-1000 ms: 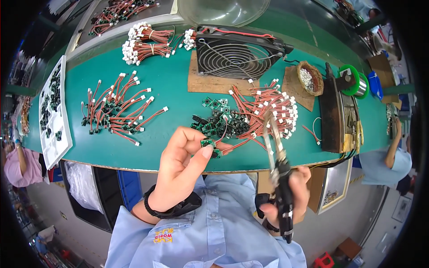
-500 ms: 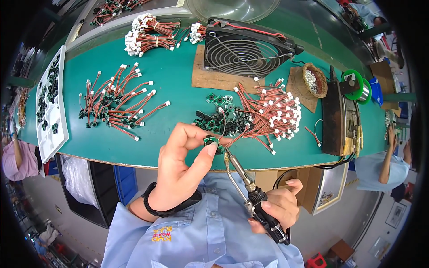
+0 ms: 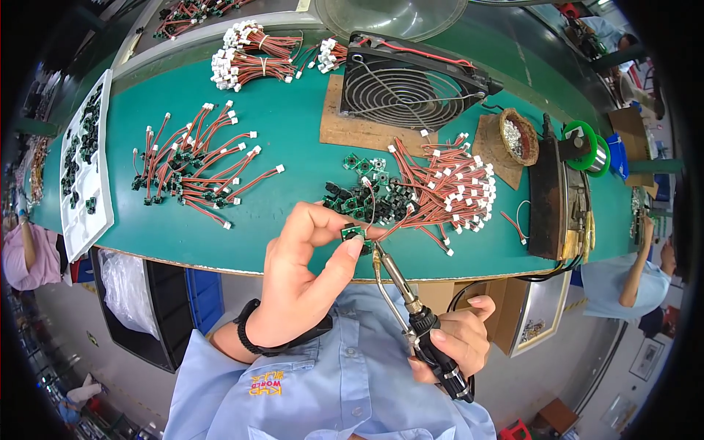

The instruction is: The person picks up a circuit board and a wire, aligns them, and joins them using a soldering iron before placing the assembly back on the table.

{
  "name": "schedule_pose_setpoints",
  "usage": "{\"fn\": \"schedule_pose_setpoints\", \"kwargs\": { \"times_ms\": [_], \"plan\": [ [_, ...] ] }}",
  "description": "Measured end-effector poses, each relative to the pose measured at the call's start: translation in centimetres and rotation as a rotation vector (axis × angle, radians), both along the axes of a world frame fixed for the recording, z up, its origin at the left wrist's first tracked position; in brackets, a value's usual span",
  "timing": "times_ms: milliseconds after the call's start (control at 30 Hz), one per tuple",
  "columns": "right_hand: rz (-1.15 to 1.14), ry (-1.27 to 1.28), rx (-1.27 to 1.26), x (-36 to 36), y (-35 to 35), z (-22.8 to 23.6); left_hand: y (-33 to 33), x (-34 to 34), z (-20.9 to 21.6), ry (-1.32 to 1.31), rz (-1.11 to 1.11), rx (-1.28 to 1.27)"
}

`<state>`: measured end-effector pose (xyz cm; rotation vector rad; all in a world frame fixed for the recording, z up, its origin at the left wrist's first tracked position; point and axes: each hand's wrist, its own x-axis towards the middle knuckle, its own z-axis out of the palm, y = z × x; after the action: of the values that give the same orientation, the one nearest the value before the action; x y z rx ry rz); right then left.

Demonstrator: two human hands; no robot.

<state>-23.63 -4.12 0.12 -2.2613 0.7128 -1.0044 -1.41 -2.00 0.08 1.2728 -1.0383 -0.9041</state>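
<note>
Between the thumb and fingers of my left hand [image 3: 304,275] is a small green circuit board [image 3: 351,232] with black parts, pinched over the table's near edge. A short red-and-white cable [image 3: 371,202] with a white plug rises beside the board. My right hand [image 3: 458,341] is wrapped round the black handle of a soldering iron [image 3: 425,323]; its tip meets the board's right side, though whether they touch I cannot tell. Just beyond lie a heap of loose circuit boards [image 3: 370,198] and a pile of red cables with white plugs [image 3: 458,191].
Boards with cables attached [image 3: 191,165] lie spread at left, next to a white tray [image 3: 99,213] of parts. A black fan [image 3: 407,88] stands at the back. On the right are a round dish [image 3: 517,137], a dark metal stand [image 3: 546,198] and a green solder spool [image 3: 587,147].
The view has shifted slightly, so the table's things appear a little to the right. Both hands keep their hold, with the iron's tip still at the board.
</note>
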Motion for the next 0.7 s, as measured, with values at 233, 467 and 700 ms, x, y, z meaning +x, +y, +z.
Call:
{"fn": "schedule_pose_setpoints", "kwargs": {
  "times_ms": [233,467,700],
  "plan": [
    [-0.011,-0.003,0.001,0.06,0.24,-0.03,0.04,-0.1,-0.05,-0.006,0.018,-0.009],
    [0.0,-0.001,0.004,-0.04,0.33,-0.01,0.07,-0.17,0.19,-0.017,0.038,-0.002],
    [-0.001,0.001,-0.003,-0.21,0.48,0.02,0.41,0.29,0.21,-0.145,-0.035,0.045]
  ]
}}
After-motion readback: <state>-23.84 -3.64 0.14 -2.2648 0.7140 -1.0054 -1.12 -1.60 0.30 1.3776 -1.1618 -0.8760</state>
